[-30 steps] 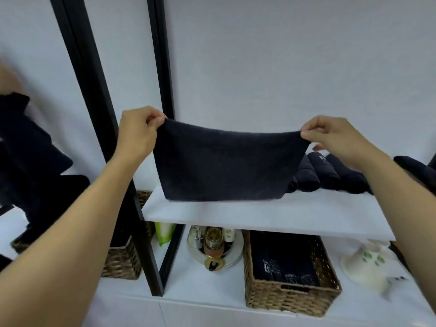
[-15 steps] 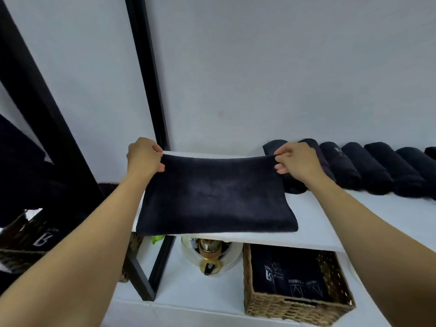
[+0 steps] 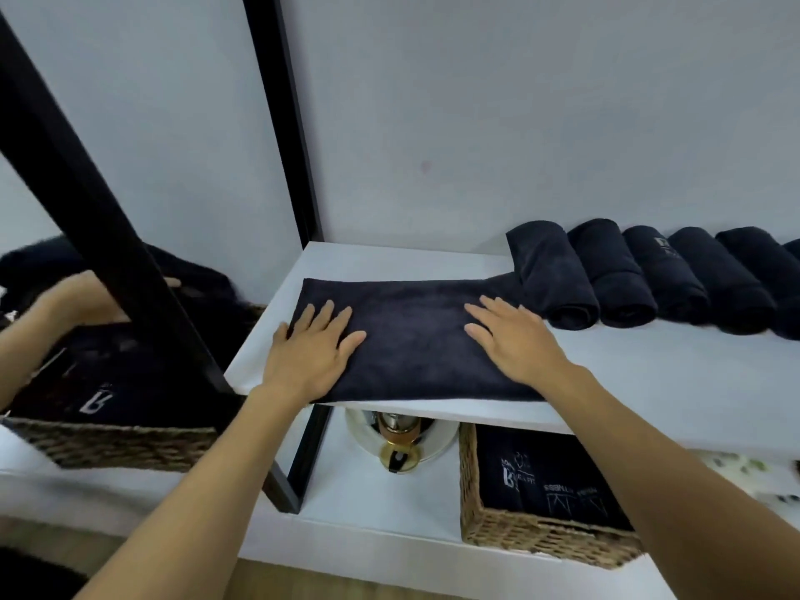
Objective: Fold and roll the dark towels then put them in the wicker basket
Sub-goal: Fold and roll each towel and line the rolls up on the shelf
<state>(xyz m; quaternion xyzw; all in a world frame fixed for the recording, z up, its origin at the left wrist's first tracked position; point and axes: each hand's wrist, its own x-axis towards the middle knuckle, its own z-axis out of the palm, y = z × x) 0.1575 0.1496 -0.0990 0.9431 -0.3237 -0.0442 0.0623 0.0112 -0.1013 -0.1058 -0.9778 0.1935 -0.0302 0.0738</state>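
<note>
A folded dark towel [image 3: 415, 335] lies flat on the white upper shelf [image 3: 649, 383]. My left hand [image 3: 314, 352] presses on the towel's left end with straight, spread fingers. My right hand [image 3: 513, 339] lies flat on its right part, fingers straight. Several rolled dark towels [image 3: 627, 275] stand in a row on the shelf to the right, the nearest touching the flat towel's far right corner. Below on the lower shelf sits a wicker basket [image 3: 519, 530] with dark towels inside.
A black-framed mirror [image 3: 108, 253] leans at the left and reflects a hand, towels and a basket. A gold and glass bottle on a round tray [image 3: 396, 439] stands under the shelf beside the basket. A white wall is behind.
The towel went from hanging stretched between both hands to lying flat on the shelf. Both hands let go of its far corners and now press flat on top of it.
</note>
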